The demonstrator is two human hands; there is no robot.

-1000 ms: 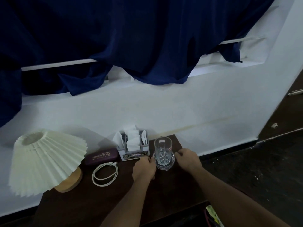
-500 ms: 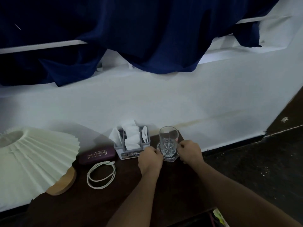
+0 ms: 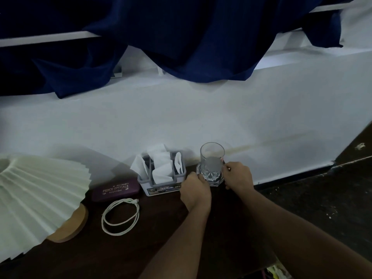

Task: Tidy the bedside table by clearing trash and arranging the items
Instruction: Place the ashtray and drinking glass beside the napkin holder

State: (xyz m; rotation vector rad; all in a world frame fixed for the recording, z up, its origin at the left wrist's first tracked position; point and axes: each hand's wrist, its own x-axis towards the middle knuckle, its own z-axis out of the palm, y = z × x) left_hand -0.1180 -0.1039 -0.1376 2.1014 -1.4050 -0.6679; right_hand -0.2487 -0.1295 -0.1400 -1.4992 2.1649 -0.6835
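Both hands (image 3: 216,183) grip the glass (image 3: 211,164), hiding its coaster's edges.

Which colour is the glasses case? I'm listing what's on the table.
Dark purple glasses case, pale lettering; head view.

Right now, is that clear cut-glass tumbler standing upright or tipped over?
Upright: the clear cut-glass tumbler stands on its base, open rim up, left hand and right hand at its base.

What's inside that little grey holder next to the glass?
The grey holder has white folded tissues sticking up from its compartments. Its walls hide whatever lies lower down, and the left hand covers its right front corner.
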